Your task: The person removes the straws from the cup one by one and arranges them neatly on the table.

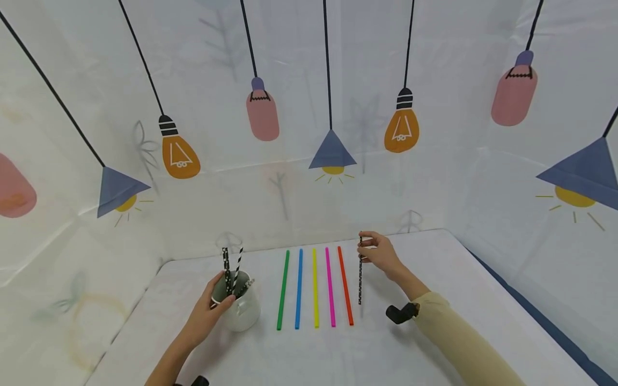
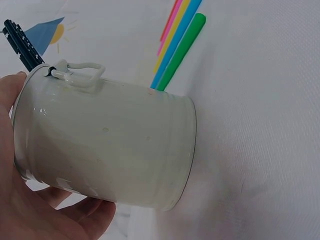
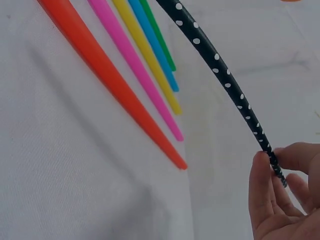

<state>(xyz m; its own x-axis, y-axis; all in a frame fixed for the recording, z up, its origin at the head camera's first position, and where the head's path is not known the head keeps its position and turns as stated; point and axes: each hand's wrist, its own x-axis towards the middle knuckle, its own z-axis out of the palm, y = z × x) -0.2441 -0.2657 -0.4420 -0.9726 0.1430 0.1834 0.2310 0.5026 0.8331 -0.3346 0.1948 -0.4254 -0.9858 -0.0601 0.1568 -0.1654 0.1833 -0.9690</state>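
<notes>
Above the white table [image 1: 299,356], the left hand [image 1: 208,311] reaches forward, curled round a white pot [image 1: 243,316] of patterned straws [image 1: 227,271]; the right hand [image 1: 381,254], beside five plain-coloured straws [image 1: 316,289], pinches a dotted black straw [image 1: 360,279] near its far end.

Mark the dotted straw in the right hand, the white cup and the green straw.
Dotted straw [image 3: 235,92], right wrist view, visible mid-length.
White cup [image 2: 105,140], left wrist view, side wall.
Green straw [image 1: 283,290], head view, mid-length.
</notes>
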